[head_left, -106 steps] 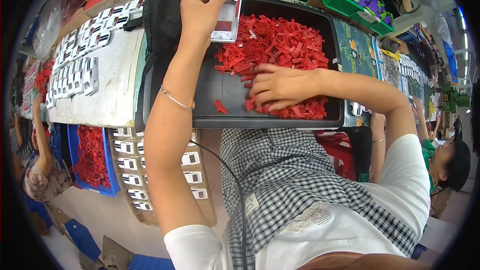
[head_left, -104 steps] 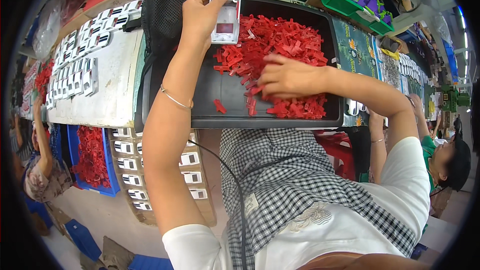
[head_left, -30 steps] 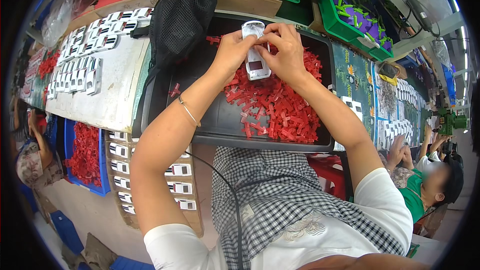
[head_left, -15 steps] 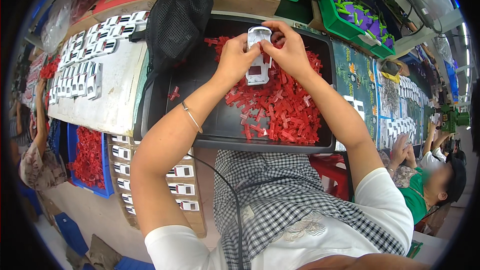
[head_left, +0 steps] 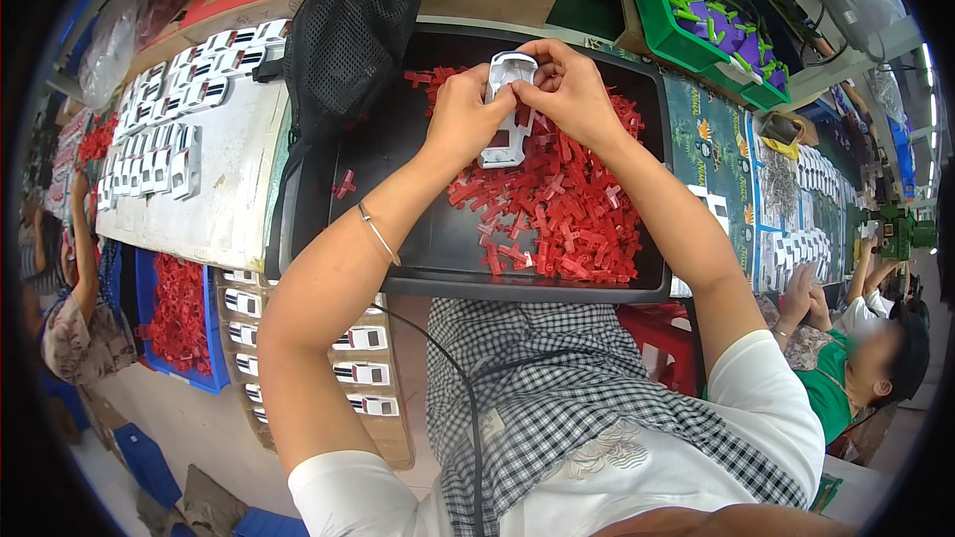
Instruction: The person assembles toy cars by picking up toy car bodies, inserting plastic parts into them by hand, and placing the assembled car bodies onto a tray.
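A white toy car body is held between my two hands above a black tray. My left hand grips its left side, fingers closed around the edge. At the car body's right side, my right hand is closed too, its thumb pressed into the hollow near the far end. Whether a small part is under that thumb is hidden. Beneath and to the right lies a heap of red plastic parts, and one loose red part rests apart at the tray's left.
Rows of white car bodies stand on the left table. A black mesh bag hangs over the tray's far left corner. A blue bin holds more red parts. Green bins stand far right, and a co-worker sits at right.
Both hands and the car body have shifted very slightly left. The red showing by my right thumb inside the car body is no longer visible.
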Available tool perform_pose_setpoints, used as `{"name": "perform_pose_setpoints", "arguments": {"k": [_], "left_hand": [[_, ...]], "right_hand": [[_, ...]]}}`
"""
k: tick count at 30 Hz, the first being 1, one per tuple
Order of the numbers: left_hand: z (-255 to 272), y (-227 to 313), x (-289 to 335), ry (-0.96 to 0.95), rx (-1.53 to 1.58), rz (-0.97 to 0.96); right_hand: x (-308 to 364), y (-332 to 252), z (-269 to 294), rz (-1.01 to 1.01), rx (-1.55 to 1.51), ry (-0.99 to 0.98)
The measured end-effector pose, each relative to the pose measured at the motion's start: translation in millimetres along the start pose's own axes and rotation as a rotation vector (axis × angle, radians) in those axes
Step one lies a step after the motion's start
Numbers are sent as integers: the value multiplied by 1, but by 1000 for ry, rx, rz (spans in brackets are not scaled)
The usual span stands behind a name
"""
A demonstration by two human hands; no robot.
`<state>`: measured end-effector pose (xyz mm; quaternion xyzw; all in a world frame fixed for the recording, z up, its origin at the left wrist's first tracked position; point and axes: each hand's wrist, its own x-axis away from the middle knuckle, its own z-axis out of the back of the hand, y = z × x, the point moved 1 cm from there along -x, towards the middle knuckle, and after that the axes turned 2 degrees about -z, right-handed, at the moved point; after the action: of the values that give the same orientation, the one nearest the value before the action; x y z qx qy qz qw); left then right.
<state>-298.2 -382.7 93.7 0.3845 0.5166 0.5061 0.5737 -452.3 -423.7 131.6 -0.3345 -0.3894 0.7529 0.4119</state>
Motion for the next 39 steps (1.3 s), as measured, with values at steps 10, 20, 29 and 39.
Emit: {"name": "perform_pose_setpoints", "arguments": {"k": [10, 20, 29, 39], "left_hand": [[0, 3, 3, -21, -3, 20], [-1, 15, 8, 21, 13, -14], [1, 30, 11, 35, -78, -73], [-2, 22, 10, 21, 106, -86]], "right_hand": [[-2, 5, 2, -47, -37, -43], [4, -7, 0, -17, -106, -38], [12, -17, -3, 116, 18, 84], [14, -18, -4, 103, -42, 111]]}}
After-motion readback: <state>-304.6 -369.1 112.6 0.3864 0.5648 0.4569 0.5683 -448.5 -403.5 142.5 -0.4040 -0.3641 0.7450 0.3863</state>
